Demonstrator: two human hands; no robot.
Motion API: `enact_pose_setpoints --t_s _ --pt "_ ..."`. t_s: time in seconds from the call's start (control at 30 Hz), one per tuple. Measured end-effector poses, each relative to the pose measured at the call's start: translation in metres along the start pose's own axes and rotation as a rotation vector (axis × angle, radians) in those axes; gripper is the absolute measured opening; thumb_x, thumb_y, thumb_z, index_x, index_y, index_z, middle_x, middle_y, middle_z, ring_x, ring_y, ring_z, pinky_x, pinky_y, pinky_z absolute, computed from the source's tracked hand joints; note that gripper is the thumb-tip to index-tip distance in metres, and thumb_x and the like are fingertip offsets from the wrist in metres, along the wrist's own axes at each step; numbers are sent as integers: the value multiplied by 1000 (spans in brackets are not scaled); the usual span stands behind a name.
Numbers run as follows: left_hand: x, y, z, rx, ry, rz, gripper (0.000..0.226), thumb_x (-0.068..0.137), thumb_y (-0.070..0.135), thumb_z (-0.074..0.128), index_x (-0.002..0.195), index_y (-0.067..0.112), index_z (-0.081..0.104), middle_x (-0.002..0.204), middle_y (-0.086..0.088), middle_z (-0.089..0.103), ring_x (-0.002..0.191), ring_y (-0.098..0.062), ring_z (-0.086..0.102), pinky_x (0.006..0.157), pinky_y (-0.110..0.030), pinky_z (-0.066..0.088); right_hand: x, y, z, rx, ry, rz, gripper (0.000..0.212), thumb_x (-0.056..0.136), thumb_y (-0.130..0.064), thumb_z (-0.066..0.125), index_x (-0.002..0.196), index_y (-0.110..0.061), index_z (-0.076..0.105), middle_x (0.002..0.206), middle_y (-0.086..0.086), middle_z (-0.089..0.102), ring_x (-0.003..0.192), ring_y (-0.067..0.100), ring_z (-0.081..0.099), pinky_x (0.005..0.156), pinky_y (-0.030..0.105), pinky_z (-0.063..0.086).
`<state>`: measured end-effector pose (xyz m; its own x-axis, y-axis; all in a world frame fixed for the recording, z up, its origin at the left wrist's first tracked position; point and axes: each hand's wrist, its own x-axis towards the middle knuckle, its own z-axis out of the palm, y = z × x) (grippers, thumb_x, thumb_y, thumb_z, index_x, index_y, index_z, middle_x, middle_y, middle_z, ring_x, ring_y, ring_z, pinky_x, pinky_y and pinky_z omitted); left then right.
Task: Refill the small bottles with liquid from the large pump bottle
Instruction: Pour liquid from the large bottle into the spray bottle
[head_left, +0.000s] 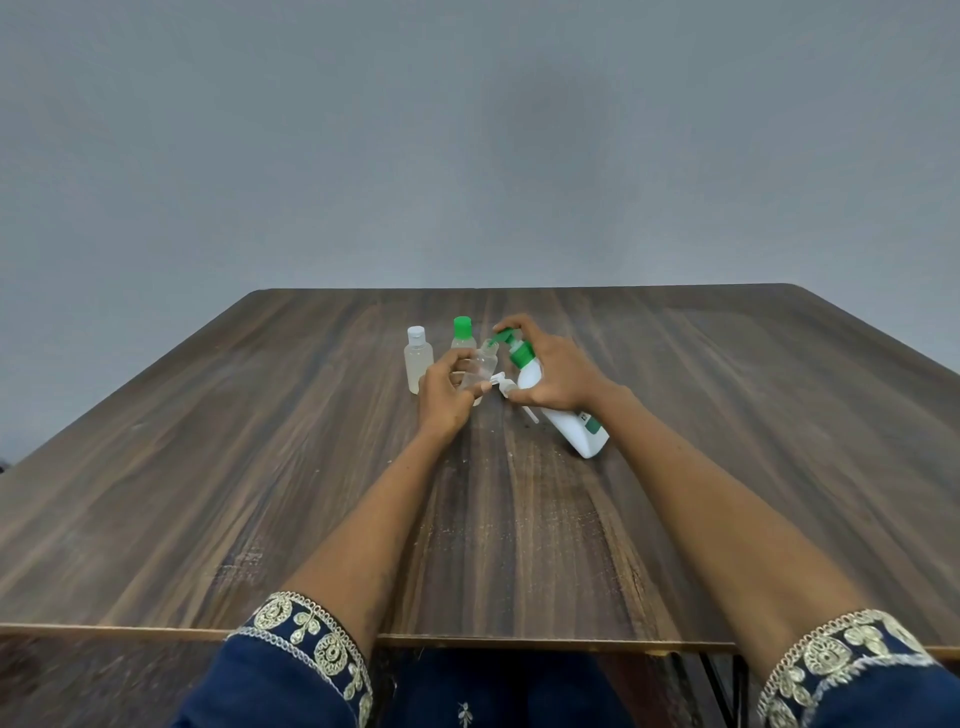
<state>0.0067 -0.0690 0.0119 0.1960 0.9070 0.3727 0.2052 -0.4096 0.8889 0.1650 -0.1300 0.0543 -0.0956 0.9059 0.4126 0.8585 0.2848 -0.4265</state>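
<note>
Your left hand (445, 391) grips clear small bottle (482, 370) under green nozzle; your right hand (555, 370) clasps tilted pump bottle (569, 421), forefinger on pump

Left hand (445, 391) holds clear small bottle (481, 370); right hand (551, 370) grips tilted pump bottle (563, 413).

Navy sleeves (291, 675) with gold embroidered cuffs (306, 631).

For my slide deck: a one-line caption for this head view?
Left hand holds an open small bottle at the spout of the tilted pump bottle gripped by the right hand.
</note>
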Motion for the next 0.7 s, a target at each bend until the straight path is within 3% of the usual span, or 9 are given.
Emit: enact_pose_setpoints --t_s 0.1,0.2,0.4,0.5,0.57,0.63,0.7 --pt "-1 0 1 -9 -1 5 37 70 2 77 102 12 62 94 -2 63 91 -19 60 88 -39 52 -1 2 -4 102 -57 0 82 66 -36 85 132 -35 36 121 -7 56 97 18 57 83 34 48" --pt "-1 -2 3 -13 7 4 36 70 1 77 100 14 61 94 -4 64 93 -21 62 87 -42 52 1 2 -9 122 -131 14 96 61 -39 90 138 -35 33 139 -9 43 118 12 45 94 28 38" --pt "-1 -3 6 -34 8 -20 39 68 2 78 102 14 62 97 -7 66 90 -24 63 85 -41 53 5 10 -11 46 -169 38 101 62 -14 85 144 -22 27 140 2 38 116 16 43 89 27 37" --pt "-2 -1 6 -42 10 -14 39 68 1 78 99 17 61 95 -6 66 90 -23 63 85 -39 53 6 12 -7 -73 -160 55 94 60 -31 80 141 -16 34 130 4 41 111 24 49 88 35 43" --pt "-2 -1 5 -46 20 -13 39 68 0 77 96 19 58 95 -4 64 90 -22 62 86 -38 52 4 12 -5 -120 -141 56 98 55 -42 70 143 -16 36 129 3 40 108 18 46 85 32 39" --pt "-3 -1 5 -49 24 -10 39 68 -1 77 96 19 57 95 -2 63 91 -20 61 87 -37 52 1 12 -4 -109 -112 44 98 55 -43 68 144 -18 37 131 1 40 108 13 41 83 31 37" --pt "-4 -2 4 -53 19 -8 40 68 -2 76 96 19 57 96 -3 63 92 -21 61 88 -37 51 0 12 -3 -90 -96 40 95 58 -40 71 144 -21 37 131 3 41 107 18 46 84 36 45"
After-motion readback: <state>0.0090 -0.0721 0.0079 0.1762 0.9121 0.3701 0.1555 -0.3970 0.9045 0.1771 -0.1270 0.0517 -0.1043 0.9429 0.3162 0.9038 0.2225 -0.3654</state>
